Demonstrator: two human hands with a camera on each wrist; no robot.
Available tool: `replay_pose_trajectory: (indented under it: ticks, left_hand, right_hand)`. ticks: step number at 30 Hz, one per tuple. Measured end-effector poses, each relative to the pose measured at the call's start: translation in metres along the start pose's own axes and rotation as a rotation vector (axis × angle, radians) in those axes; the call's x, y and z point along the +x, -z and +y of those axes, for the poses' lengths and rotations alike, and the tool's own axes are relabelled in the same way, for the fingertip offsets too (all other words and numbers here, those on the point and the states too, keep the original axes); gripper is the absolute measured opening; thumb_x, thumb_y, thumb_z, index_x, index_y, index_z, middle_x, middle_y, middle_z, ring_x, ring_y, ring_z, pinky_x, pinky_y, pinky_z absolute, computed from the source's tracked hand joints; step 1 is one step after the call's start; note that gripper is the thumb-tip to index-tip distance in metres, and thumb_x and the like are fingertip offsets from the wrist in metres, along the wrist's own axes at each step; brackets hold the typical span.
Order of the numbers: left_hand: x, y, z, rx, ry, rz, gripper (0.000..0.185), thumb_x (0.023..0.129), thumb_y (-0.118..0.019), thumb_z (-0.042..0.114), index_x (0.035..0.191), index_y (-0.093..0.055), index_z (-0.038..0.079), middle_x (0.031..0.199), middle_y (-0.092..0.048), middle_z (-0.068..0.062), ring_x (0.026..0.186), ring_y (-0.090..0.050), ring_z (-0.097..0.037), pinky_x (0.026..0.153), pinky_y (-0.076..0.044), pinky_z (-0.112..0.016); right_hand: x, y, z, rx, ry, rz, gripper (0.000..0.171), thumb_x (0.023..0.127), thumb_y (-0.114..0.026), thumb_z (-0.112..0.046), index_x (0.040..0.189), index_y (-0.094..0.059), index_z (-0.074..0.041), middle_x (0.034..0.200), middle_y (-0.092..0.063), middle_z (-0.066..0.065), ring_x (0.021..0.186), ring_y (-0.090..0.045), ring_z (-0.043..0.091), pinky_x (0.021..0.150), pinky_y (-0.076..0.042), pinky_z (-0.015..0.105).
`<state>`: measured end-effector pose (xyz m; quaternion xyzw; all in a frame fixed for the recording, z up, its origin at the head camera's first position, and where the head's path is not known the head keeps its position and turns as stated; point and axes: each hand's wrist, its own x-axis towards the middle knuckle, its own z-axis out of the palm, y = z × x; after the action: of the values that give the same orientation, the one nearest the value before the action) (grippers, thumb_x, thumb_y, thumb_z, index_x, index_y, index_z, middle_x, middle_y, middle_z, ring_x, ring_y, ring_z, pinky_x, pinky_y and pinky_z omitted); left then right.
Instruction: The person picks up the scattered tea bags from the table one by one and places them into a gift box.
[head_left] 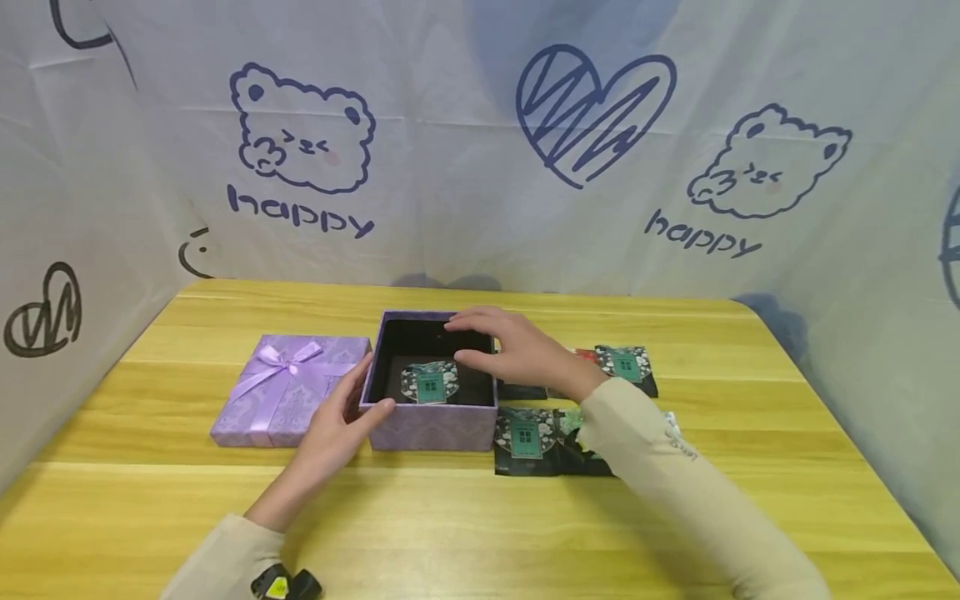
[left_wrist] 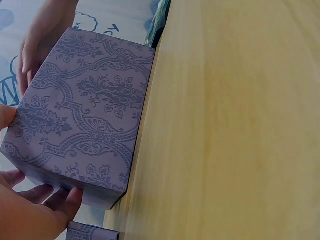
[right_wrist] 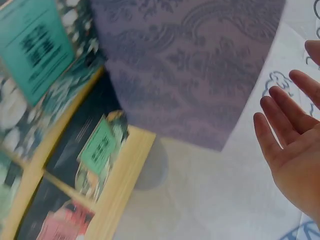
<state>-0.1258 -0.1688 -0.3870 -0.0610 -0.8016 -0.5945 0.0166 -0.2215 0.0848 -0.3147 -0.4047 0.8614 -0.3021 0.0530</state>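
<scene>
One purple box (head_left: 433,427), damask-patterned outside, black inside, stands open.

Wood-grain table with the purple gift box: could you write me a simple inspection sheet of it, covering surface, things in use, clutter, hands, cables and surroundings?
Surface: yellow wood-grain table.
Job's things: open purple gift box with one green-labelled floral packet inside; ribboned lid to its left; more printed packets in two rows to its right, partly hidden by the right sleeve.
Clutter: nothing seen.
Grippers: human hands; left hand holds the box's near left corner, right hand is open above the box.
Cables: nothing seen.
Surroundings: white sheeting with bear and heart drawings.
</scene>
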Motion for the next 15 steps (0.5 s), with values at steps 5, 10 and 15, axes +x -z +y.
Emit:
replay_pose_trajectory:
  ticks: [5,10,15]
  left_hand:
    - [0.000,0.000,0.001,0.002,-0.006,0.000,0.070,0.096,-0.061,0.017,0.154,-0.023,0.007,0.152,-0.030,-0.022,0.134,-0.037,-0.038,0.108,-0.034,-0.041]
    - [0.000,0.000,0.001,-0.004,-0.010,-0.002,0.069,0.096,-0.061,0.015,0.154,-0.023,0.006,0.152,-0.030,-0.023,0.133,-0.037,-0.039,0.107,-0.035,-0.041]
    - [0.000,0.000,0.002,-0.019,-0.005,-0.005,0.069,0.096,-0.061,0.014,0.154,-0.022,0.007,0.151,-0.032,-0.024,0.131,-0.040,-0.039,0.105,-0.037,-0.039]
  right_hand:
    - [-0.020,0.011,0.008,-0.004,-0.032,-0.006,0.045,0.097,-0.059,-0.028,0.138,-0.054,-0.011,0.145,-0.044,0.009,0.136,-0.036,0.027,0.108,-0.035,0.050]
    - [-0.043,0.017,0.019,-0.041,-0.031,-0.005,0.046,0.097,-0.061,-0.026,0.138,-0.053,-0.007,0.143,-0.046,0.011,0.118,-0.052,0.028,0.094,-0.047,0.049]
    - [-0.067,0.022,0.031,-0.065,-0.069,-0.041,0.050,0.096,-0.061,-0.027,0.139,-0.051,-0.004,0.144,-0.044,0.015,0.116,-0.052,0.032,0.096,-0.045,0.053]
